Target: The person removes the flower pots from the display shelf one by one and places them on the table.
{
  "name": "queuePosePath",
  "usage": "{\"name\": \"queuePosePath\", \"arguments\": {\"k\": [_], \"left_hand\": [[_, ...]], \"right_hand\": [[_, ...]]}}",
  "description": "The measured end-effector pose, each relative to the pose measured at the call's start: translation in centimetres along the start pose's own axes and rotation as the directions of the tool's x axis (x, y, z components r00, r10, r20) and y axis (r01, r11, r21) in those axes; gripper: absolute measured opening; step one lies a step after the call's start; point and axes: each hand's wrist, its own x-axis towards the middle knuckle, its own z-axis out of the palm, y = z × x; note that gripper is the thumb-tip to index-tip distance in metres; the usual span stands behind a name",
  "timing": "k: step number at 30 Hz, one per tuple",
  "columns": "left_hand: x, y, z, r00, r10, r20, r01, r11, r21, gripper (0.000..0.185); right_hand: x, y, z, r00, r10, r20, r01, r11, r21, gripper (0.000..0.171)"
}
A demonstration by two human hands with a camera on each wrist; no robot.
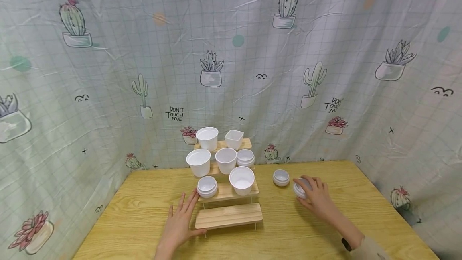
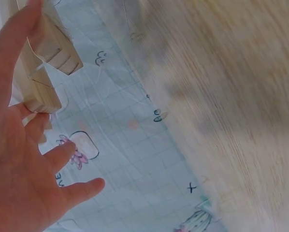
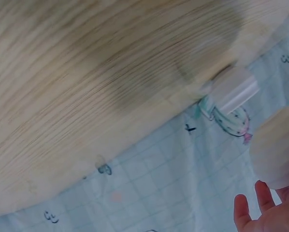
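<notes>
My left hand is at the left side of a tiered wooden stand, fingers spread and fairly straight. Its thumb touches the lowest step, and its fingertips reach the step above, beside a small round white pot. In the left wrist view, the thumb and fingers lie against the ends of the steps. My right hand grips another small round white pot on the right. The right wrist view shows that pot held off the table. A similar pot stands just left of it.
The stand's upper steps carry several white pots, among them a square one, tall round ones and a low ridged one. A cactus-print curtain surrounds the wooden table at the back and sides.
</notes>
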Motion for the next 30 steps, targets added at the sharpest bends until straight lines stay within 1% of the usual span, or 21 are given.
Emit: {"name": "queuePosePath", "arguments": {"k": [5, 6, 10, 11, 14, 20, 30], "left_hand": [[-0.1, 0.1, 0.3, 0.999, 0.001, -0.035, -0.001, 1.0, -0.004, 0.11], [-0.1, 0.1, 0.3, 0.999, 0.0, -0.039, 0.0, 1.0, -0.004, 0.11], [-0.1, 0.1, 0.3, 0.999, -0.008, -0.043, 0.008, 1.0, 0.002, 0.108], [-0.1, 0.1, 0.3, 0.999, -0.008, -0.041, 0.009, 1.0, 0.007, 0.108], [-0.1, 0.2, 0.2, 1.0, -0.011, -0.028, 0.012, 1.0, 0.018, 0.107], [0.0, 0.3, 0.1, 1.0, -0.017, -0.017, 0.017, 1.0, 0.021, 0.106], [-0.1, 0.3, 0.0, 1.0, -0.022, -0.017, 0.023, 1.0, 0.011, 0.106]], "right_hand": [[0.0, 1.0, 0.3, 1.0, 0.024, -0.008, -0.024, 1.0, -0.011, 0.067], [0.0, 1.2, 0.4, 1.0, 0.031, -0.007, -0.031, 0.999, -0.012, 0.067], [0.2, 1.9, 0.9, 0.998, 0.07, 0.01, -0.07, 0.998, 0.004, 0.049], [0.3, 2.0, 1.1, 0.996, 0.085, 0.019, -0.085, 0.996, 0.006, 0.049], [0.6, 2.4, 1.6, 0.991, 0.125, 0.039, -0.124, 0.992, -0.009, 0.059], [1.1, 3.1, 2.6, 0.984, 0.165, 0.06, -0.163, 0.986, -0.04, 0.057], [2.0, 3.7, 3.7, 0.967, 0.213, 0.142, -0.207, 0.977, -0.057, 0.052]]}}
